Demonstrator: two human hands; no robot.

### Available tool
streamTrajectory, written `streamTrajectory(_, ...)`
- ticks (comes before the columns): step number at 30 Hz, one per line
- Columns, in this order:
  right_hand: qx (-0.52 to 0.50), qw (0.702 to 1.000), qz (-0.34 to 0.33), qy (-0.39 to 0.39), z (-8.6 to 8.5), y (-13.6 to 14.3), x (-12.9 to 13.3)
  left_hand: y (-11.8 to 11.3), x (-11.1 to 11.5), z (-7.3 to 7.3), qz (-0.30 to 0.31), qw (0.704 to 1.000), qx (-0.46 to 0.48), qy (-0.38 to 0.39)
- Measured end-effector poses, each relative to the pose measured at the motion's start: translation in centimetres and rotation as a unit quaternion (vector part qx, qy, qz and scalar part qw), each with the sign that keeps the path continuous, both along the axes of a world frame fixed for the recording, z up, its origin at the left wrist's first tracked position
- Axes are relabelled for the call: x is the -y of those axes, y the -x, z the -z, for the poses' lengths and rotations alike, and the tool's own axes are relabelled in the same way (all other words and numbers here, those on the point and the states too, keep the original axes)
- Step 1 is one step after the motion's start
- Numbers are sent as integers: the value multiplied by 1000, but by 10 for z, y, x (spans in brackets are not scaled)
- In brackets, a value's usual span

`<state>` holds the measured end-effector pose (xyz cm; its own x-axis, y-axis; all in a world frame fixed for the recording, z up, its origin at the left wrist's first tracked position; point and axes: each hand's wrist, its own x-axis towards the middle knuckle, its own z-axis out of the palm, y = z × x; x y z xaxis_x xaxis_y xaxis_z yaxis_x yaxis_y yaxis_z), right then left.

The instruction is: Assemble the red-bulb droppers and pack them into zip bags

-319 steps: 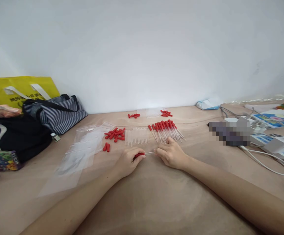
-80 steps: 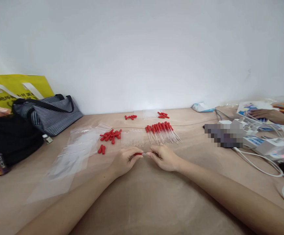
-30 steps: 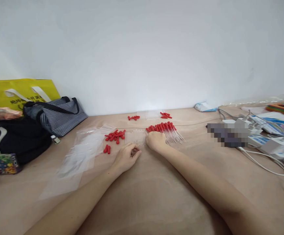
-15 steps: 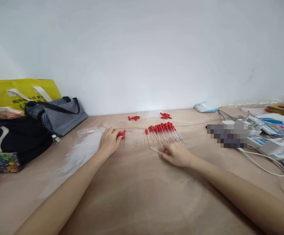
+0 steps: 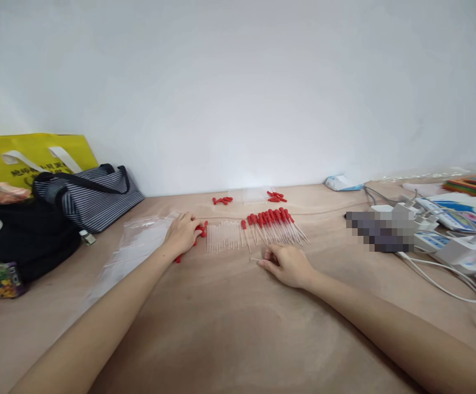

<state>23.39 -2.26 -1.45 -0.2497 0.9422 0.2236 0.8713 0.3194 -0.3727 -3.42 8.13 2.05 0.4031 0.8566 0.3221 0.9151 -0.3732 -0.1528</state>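
Note:
My right hand [image 5: 287, 265] pinches a thin clear dropper tube [image 5: 254, 259], whose end sticks out to the left past the fingertips. Curled over a small heap of red rubber bulbs [image 5: 203, 230], my left hand [image 5: 183, 234] has thumb and fingers closed on one of them; part of the heap is hidden beneath it. Between the hands lies a row of bare clear tubes [image 5: 223, 236]. Just right of these, droppers with red bulbs [image 5: 273, 219] on their tops lie side by side, tips toward me.
Clear plastic bags [image 5: 133, 241] lie left of my left hand. More red bulbs [image 5: 222, 201] and tubes [image 5: 254, 196] are near the wall. A striped bag [image 5: 93, 197] and small bottle [image 5: 87, 237] stand left; white cables [image 5: 439, 279] and chargers [image 5: 468, 249] lie right.
My right hand has drawn slightly left and down with the tube, which now stands apart from the nearest red-bulbed dropper. My left hand stays at the bulbs, and more red shows below it.

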Motion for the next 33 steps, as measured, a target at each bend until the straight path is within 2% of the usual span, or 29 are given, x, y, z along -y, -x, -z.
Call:
streamTrajectory(5,14,999,3,-33,5,2,2,0,4,-6,34,997,67,-7)
streamTrajectory(8,17,995,-9,-98,10,2,2,-8,20,-7,50,979,197,11)
streamTrajectory(10,1,991,-30,-129,14,2,1,-18,36,-1,55,944,321,54)
streamTrajectory(12,-28,990,-46,-132,17,1,-1,-30,55,8,91,887,445,87)
streamTrajectory(14,-50,991,-46,-114,18,1,-1,-40,73,18,129,843,501,147)
streamTrajectory(16,-54,993,-40,-94,18,0,0,-47,87,26,147,826,502,210)
streamTrajectory(18,-52,995,-36,-81,18,0,0,-48,94,29,143,847,453,237)
streamTrajectory(22,-51,996,-45,-65,16,0,1,-43,97,28,128,910,347,189)
streamTrajectory(26,-49,995,-63,-56,15,1,1,-41,97,28,130,924,318,169)
streamTrajectory(30,-52,993,-88,-51,13,1,2,-48,97,32,103,937,306,129)
streamTrajectory(33,-40,990,-121,-64,11,2,2,-54,95,34,105,947,284,103)
